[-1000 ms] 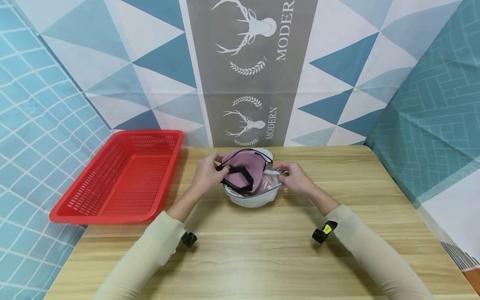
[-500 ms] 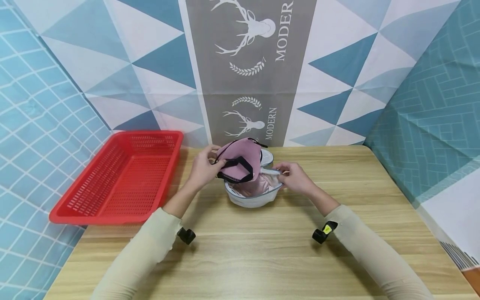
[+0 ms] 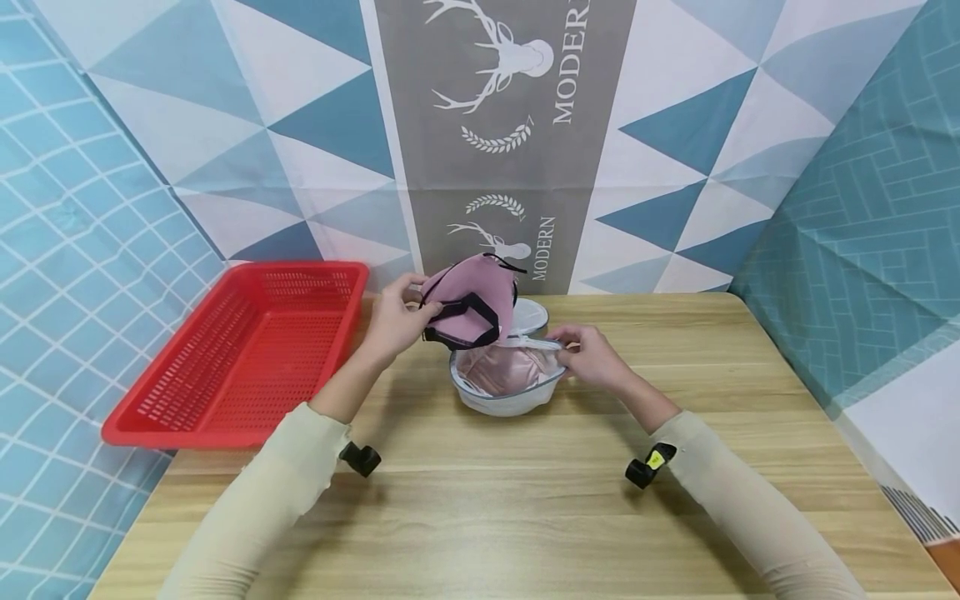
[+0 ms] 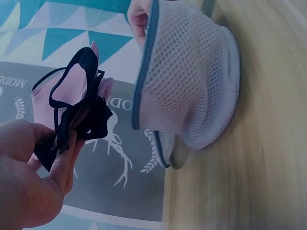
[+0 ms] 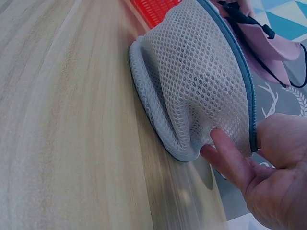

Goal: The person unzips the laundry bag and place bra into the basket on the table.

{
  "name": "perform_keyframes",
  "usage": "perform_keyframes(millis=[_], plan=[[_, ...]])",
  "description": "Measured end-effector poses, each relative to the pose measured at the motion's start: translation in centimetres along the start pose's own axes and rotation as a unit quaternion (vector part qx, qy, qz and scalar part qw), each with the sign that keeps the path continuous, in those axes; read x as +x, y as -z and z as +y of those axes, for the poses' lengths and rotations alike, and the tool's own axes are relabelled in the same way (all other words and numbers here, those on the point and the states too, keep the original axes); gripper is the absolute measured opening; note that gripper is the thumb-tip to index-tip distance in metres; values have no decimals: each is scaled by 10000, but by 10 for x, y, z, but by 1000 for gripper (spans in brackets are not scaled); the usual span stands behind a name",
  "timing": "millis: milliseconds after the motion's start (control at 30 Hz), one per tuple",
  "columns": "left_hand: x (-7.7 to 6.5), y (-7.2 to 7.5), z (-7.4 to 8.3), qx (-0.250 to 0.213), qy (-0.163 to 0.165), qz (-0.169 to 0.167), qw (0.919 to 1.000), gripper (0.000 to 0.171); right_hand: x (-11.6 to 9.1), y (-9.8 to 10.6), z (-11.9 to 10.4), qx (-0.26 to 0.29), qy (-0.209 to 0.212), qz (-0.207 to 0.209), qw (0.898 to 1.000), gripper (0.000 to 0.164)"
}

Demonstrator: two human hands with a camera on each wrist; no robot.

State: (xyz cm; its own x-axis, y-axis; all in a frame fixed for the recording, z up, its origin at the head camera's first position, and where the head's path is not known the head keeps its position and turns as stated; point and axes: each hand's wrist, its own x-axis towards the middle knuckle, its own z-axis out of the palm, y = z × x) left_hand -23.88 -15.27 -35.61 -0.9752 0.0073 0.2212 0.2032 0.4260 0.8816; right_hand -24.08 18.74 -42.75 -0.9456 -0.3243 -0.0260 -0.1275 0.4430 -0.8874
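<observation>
My left hand (image 3: 393, 321) pinches the edge of a pink cloth garment with black trim and thin black straps (image 3: 482, 283), held up above the table. In the left wrist view the garment (image 4: 72, 85) hangs folded between thumb and fingers; its exact kind is unclear. Just below it stands a white mesh laundry bag (image 3: 504, 405) with a grey-blue zipper edge, its mouth open. Shiny pale-pink material (image 3: 504, 371) shows inside. The fingers and thumb of my right hand (image 3: 592, 360) grip the bag's right rim; in the right wrist view, fingers press the mesh side (image 5: 206, 81).
A red perforated plastic basket (image 3: 337, 350) sits on the left of the wooden table (image 3: 480, 517). The bag's round mesh lid (image 3: 531, 317) lies folded back behind it. A patterned cloth wall stands at the table's far edge.
My left hand has lifted the pink garment up and slightly left, out of the mesh bag, uncovering the bag's inside. My right hand has stayed on the rim.
</observation>
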Motion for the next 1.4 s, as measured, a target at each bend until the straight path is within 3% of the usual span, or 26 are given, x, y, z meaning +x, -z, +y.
perform_keyframes(millis=[467,900,1400], plan=[[-2,15,-2,142,381,-219,9989,36,1,1,3,-31,120,37,9999,35],[-3,54,-4,173,672,-336,9970,43,3,1,6,-34,132,14,9999,34],[-8,96,-12,94,1270,-442,9909,52,2,-1,5,-53,94,-9,9999,31]])
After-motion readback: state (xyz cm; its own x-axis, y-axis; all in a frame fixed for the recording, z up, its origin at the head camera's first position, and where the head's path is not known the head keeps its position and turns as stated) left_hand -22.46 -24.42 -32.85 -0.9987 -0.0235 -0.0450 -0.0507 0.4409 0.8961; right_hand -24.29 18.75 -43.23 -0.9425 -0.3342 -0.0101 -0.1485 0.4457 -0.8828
